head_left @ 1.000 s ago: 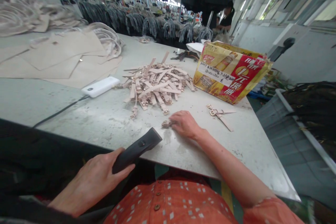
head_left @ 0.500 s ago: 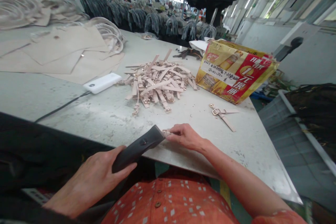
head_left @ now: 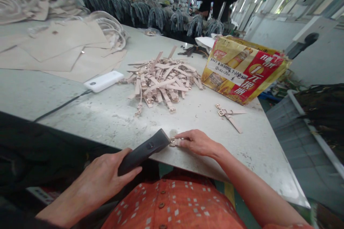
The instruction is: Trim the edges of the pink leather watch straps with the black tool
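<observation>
My left hand [head_left: 103, 177] is closed round a black hand-held tool [head_left: 143, 150], whose front end rests near the table's front edge. Its tip meets a small beige strap with a gold buckle [head_left: 174, 141]. My right hand [head_left: 199, 142] pinches that strap against the grey table [head_left: 113, 114]. A heap of several beige buckle straps [head_left: 162, 80] lies further back in the middle. Two more straps [head_left: 228, 116] lie apart to the right.
A red and yellow printed carton [head_left: 242, 68] stands at the back right. A white power bank [head_left: 103, 81] with a dark cable lies on the left, and beige cut sheets [head_left: 59, 50] spread beyond it. A grey bin [head_left: 301, 128] stands off the table's right edge.
My right hand has drawn the buckle strap toward the front edge, up to the tip of the black tool. The left hand keeps its hold on the tool.
</observation>
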Tool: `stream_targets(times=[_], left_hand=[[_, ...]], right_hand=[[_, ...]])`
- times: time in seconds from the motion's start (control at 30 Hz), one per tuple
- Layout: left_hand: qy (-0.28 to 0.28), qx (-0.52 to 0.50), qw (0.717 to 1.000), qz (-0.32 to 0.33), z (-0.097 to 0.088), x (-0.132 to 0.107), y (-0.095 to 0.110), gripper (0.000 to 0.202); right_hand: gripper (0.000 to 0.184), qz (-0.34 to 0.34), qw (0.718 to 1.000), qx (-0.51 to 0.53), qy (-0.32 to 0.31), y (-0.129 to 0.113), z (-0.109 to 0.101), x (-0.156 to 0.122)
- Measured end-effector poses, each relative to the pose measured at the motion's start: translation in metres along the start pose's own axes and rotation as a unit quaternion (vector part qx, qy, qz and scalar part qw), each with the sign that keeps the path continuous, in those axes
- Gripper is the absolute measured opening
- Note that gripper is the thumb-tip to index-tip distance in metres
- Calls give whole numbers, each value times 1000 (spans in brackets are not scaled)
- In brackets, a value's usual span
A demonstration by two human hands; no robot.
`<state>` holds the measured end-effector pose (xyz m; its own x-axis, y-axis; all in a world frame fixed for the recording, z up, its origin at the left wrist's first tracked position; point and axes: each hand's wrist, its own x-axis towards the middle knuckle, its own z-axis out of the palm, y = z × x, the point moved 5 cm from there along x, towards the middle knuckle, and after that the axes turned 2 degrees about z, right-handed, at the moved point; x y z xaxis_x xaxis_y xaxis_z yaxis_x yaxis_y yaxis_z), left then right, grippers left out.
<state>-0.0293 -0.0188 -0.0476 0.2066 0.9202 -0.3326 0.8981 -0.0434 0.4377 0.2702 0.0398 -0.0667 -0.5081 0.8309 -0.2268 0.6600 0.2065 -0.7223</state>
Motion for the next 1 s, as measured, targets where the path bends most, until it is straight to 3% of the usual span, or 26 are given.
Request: stream_targets(times=[0.17,0.4,0.57,0.7,1.0], left_hand=[[-34,61,998,-3,5,6,17,44],[-55,114,991,35,5,17,41,35],[-57,107,992,35,-1,23,45,27],[-54,90,994,37,-3,25,45,28],[-42,80,995,45,1,29,40,29]], right_hand=[[40,-8,995,-76,62,4,0,-9],[25,18,984,-42,173,16,11,-11],[15,20,969,-40,241,22,20,-19],[9,9,965,-56,258,23,23,-23],[16,11,965,-91,246,17,24,-26]])
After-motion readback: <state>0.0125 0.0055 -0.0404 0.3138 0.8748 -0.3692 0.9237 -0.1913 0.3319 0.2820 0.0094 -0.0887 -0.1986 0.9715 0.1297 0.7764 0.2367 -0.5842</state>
